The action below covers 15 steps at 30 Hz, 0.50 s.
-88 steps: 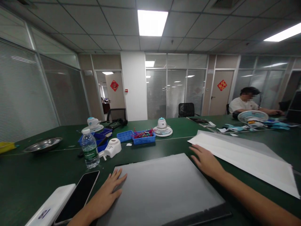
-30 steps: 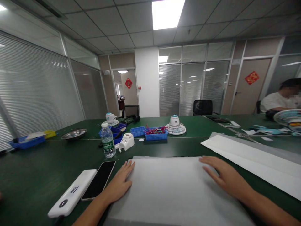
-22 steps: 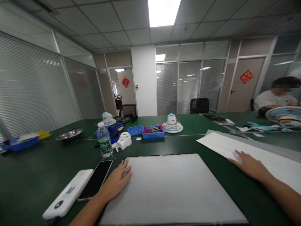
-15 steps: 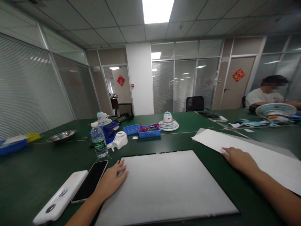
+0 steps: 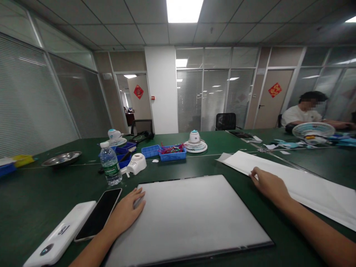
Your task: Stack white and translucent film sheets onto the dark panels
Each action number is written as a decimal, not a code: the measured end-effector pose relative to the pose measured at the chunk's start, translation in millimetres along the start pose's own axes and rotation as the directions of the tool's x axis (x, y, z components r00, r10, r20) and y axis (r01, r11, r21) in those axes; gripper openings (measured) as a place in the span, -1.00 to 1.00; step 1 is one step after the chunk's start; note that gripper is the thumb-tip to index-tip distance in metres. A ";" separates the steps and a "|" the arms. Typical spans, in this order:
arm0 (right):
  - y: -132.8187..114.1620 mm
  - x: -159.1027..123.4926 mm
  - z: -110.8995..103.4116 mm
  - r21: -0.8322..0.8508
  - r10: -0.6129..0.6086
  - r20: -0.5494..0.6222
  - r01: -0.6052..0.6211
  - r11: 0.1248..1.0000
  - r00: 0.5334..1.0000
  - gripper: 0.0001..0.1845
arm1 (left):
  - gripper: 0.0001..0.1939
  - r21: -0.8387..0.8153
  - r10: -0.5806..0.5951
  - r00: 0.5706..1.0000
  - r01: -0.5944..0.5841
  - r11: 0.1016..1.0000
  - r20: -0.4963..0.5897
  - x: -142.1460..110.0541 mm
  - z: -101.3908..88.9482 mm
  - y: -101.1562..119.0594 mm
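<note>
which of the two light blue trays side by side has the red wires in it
The right one, beside the white fan: red wires heap above its rim, but none above the left tray's.

Bottle (image 5: 110,165) near left, phone (image 5: 99,214) beside white device (image 5: 61,234). Metal dish (image 5: 62,158) far left. Blue bin (image 5: 172,153) with red wires, fan (image 5: 195,142) just right. Person (image 5: 303,109) far right.

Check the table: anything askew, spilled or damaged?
Large white paper sheets by the right hand are stacked unevenly, a lower corner poking out far left. A small white scrap lies loose before the blue plastic trays. No spill visible.
</note>
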State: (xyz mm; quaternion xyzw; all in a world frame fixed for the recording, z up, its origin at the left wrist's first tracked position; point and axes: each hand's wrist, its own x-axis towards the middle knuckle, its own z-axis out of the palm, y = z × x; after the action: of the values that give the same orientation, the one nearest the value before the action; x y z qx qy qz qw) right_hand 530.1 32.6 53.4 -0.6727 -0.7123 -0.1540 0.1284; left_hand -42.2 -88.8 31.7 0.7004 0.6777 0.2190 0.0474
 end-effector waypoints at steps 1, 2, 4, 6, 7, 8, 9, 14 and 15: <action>-11.0 -3.2 -6.0 0.002 -0.021 -0.006 0.021 1.000 1.000 -0.63 | -0.43 -0.004 -0.002 1.000 0.002 1.000 -0.005 -0.2 -0.3 0.0; -23.9 -7.4 -11.7 0.007 -0.054 -0.010 0.055 0.998 0.998 -0.62 | -0.42 -0.009 -0.004 1.000 0.004 1.000 -0.011 -0.5 -0.4 -0.3; -54.8 -20.0 -22.0 0.030 -0.154 -0.016 0.154 0.988 0.988 -0.62 | -0.41 -0.021 -0.010 1.000 0.010 1.000 -0.021 -1.8 -0.2 -1.7; -90.6 -39.5 -31.0 0.071 -0.308 -0.014 0.308 0.949 0.951 -0.64 | -0.41 -0.034 -0.015 1.000 0.014 0.999 -0.025 -3.2 0.7 -3.8; -109.1 -51.4 -35.5 0.103 -0.400 -0.012 0.399 0.911 0.916 -0.65 | -0.41 -0.040 -0.015 1.000 0.014 0.999 -0.023 -3.8 1.3 -4.8; -127.1 -64.1 -40.5 0.143 -0.499 -0.014 0.496 0.856 0.866 -0.66 | -0.41 -0.045 -0.013 1.000 0.012 0.999 -0.017 -4.2 2.0 -5.6; -143.8 -76.8 -46.0 0.187 -0.581 -0.025 0.575 0.796 0.813 -0.68 | -0.41 -0.049 -0.009 1.000 0.009 0.999 -0.009 -4.4 2.5 -6.3; -187.9 -113.2 -72.2 0.359 -0.810 -0.151 0.794 0.490 0.567 -0.67 | -0.41 -0.062 -0.004 1.000 0.005 0.998 0.023 -4.4 2.4 -5.8; -187.0 -112.6 -72.9 0.362 -0.820 -0.174 0.810 0.461 0.545 -0.62 | -0.41 -0.065 -0.004 1.000 0.006 0.998 0.026 -4.6 1.5 -5.3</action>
State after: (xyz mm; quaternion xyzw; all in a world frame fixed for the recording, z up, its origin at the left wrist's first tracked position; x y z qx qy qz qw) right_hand 348.7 -108.3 67.8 -0.2108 -0.9627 -0.0387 0.1653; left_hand -46.5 -92.5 27.2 0.6994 0.6714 0.2317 0.0797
